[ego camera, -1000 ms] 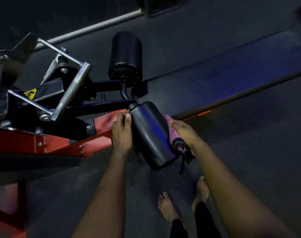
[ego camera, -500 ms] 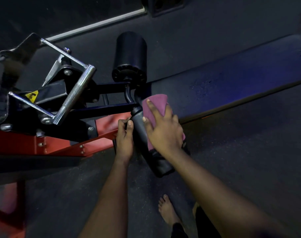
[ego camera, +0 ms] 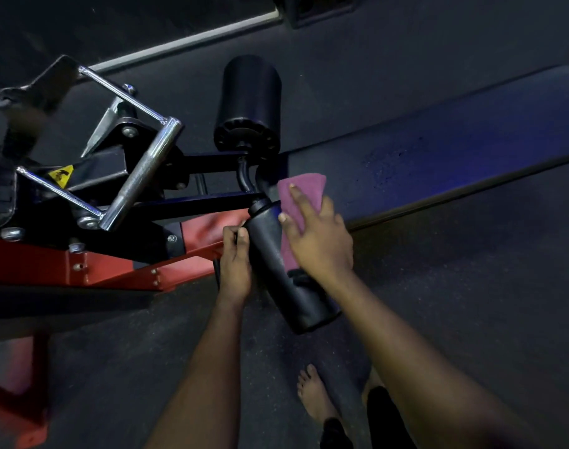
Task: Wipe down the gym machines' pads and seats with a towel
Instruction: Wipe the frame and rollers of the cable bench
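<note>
Right hand (ego camera: 319, 241) lies flat, fingers straight and spread, pressing the purple towel (ego camera: 304, 189) onto the upper end of the near roller pad (ego camera: 267, 244), close to its mounting arm. Left hand (ego camera: 234, 270) has its fingers curled against the pad's left side, thumb on its surface, steadying it. Risk: the roller likely turns on its axle. If the left grip slackens, the pad may spin under the wipe and the towel may skid off. The hidden underside could be missed, as could the far roller pad (ego camera: 249, 98).
</note>
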